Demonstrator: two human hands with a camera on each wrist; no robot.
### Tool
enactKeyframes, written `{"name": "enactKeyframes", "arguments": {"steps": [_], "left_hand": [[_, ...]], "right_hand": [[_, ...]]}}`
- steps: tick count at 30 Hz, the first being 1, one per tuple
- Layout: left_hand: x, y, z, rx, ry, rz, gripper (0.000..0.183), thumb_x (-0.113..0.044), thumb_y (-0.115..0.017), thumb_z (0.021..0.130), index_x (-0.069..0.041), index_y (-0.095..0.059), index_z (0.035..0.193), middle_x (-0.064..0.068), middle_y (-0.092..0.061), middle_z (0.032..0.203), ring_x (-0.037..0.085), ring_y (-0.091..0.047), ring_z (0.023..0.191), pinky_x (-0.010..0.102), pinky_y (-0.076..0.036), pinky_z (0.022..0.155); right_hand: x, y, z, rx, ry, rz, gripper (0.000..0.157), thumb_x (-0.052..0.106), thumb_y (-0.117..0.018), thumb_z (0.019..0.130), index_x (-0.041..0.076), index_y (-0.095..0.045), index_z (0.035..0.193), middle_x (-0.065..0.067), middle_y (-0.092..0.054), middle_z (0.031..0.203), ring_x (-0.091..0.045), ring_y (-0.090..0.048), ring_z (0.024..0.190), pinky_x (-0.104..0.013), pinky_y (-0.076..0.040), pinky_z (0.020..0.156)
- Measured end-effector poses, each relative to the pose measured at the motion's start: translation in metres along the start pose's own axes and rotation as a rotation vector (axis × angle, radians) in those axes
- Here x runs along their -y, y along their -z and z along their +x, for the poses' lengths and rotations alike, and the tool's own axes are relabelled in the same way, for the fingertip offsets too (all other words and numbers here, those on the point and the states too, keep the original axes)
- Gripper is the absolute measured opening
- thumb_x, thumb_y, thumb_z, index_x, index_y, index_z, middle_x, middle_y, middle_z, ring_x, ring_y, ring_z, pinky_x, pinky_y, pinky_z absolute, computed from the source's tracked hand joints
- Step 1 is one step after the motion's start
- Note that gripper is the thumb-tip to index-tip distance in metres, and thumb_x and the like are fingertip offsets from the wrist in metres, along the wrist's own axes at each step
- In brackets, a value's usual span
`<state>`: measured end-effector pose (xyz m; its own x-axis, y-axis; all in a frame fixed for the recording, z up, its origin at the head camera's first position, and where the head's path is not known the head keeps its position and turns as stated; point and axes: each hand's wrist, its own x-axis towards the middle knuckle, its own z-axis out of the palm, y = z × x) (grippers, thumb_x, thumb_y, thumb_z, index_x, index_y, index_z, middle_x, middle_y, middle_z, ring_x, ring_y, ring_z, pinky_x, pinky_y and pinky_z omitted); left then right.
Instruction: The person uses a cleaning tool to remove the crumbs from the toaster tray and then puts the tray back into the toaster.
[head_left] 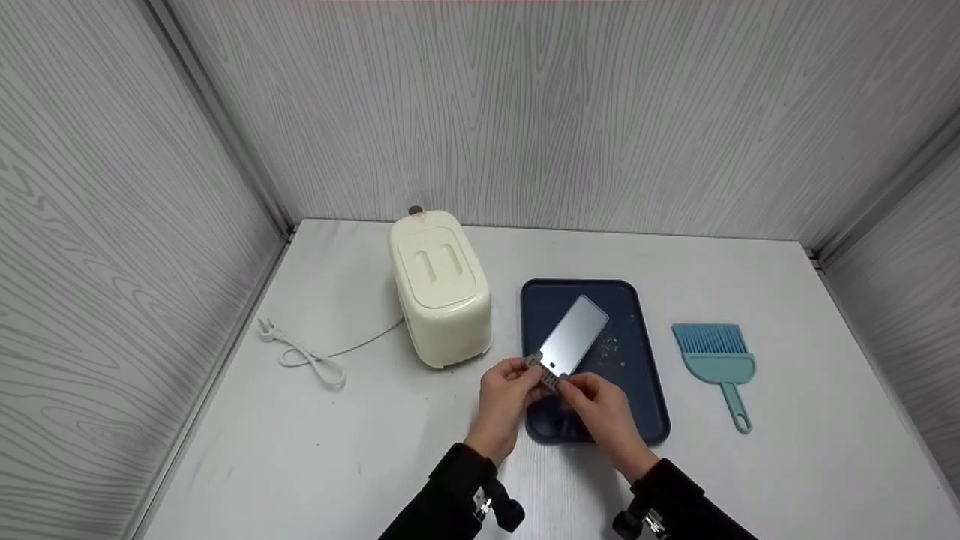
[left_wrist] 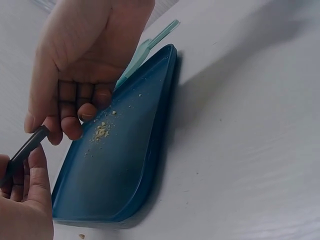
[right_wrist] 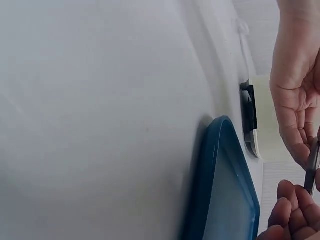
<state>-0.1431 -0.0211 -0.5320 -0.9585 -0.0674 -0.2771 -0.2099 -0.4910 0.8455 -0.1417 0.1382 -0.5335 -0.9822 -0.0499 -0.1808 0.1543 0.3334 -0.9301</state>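
Both hands pinch the dark grey end strip of a flat silver toaster crumb tray [head_left: 574,335], one at each corner. My left hand [head_left: 504,401] grips the left end of the strip and my right hand [head_left: 606,420] the right end. The metal plate slants away from me, over a dark blue serving tray [head_left: 637,401]. Pale crumbs [left_wrist: 102,131] lie in that tray. Seen from the wrists, the strip [left_wrist: 22,154] appears edge-on between the fingertips.
Left of the blue tray stands a cream toaster [head_left: 442,300] with a lid over its top. Its white cord and plug [head_left: 268,330] lie farther left. A teal hand brush [head_left: 718,367] lies to the right. One stray crumb [left_wrist: 81,236] is on the white table.
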Motion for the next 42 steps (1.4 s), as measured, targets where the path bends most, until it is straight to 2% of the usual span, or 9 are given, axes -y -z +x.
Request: {"name": "enactKeyframes", "arguments": {"steps": [4,12,21,27,35,42], "left_hand": [[0.001,0.0,-0.001,0.009,0.005,0.004,0.015,0.004,-0.067,0.095,0.011,-0.063,0.108,0.014,-0.068,0.094,0.018,-0.069,0.08,0.029,-0.06,0.073],[0.002,0.0,-0.003,0.018,0.022,0.062,0.019,0.0,-0.069,0.094,0.01,-0.065,0.11,0.013,-0.069,0.095,0.017,-0.07,0.081,0.029,-0.061,0.076],[0.003,0.004,-0.005,0.02,0.014,0.196,0.017,-0.007,-0.072,0.095,0.007,-0.068,0.103,0.009,-0.07,0.084,0.015,-0.066,0.069,0.027,-0.058,0.065],[0.002,0.007,-0.005,0.035,0.035,0.217,0.024,-0.017,-0.064,0.102,0.007,-0.069,0.103,0.007,-0.067,0.079,0.014,-0.062,0.067,0.024,-0.054,0.059],[0.004,0.009,-0.007,0.099,0.088,0.27,0.021,-0.016,-0.065,0.1,0.004,-0.071,0.097,0.008,-0.069,0.084,0.013,-0.062,0.07,0.023,-0.051,0.063],[0.007,0.007,-0.009,0.105,0.088,0.287,0.022,-0.017,-0.066,0.101,0.004,-0.073,0.1,0.01,-0.071,0.087,0.013,-0.063,0.072,0.024,-0.052,0.065]], "right_hand": [[-0.001,0.001,0.0,0.005,-0.061,0.077,0.025,0.029,-0.073,0.099,0.005,-0.072,0.106,-0.007,-0.07,0.096,-0.025,-0.065,0.092,-0.036,-0.053,0.082],[-0.003,0.002,0.0,0.009,-0.156,0.227,0.028,0.027,-0.074,0.098,0.001,-0.069,0.108,-0.007,-0.069,0.09,-0.018,-0.057,0.079,-0.028,-0.046,0.066],[-0.006,0.005,0.001,0.05,-0.231,0.384,0.032,0.026,-0.069,0.101,-0.002,-0.064,0.116,-0.009,-0.072,0.088,-0.016,-0.062,0.075,-0.027,-0.049,0.065],[-0.005,0.007,0.001,0.063,-0.241,0.447,0.031,0.021,-0.065,0.103,-0.004,-0.061,0.12,-0.01,-0.071,0.088,-0.016,-0.061,0.076,-0.026,-0.049,0.065],[-0.008,0.012,0.002,0.022,-0.296,0.517,0.032,0.019,-0.063,0.104,-0.005,-0.058,0.125,-0.009,-0.071,0.089,-0.015,-0.059,0.075,-0.025,-0.049,0.065],[-0.008,0.014,0.0,0.016,-0.365,0.647,0.035,0.023,-0.067,0.102,-0.002,-0.06,0.126,-0.006,-0.073,0.089,-0.014,-0.058,0.076,-0.024,-0.048,0.067]]}}
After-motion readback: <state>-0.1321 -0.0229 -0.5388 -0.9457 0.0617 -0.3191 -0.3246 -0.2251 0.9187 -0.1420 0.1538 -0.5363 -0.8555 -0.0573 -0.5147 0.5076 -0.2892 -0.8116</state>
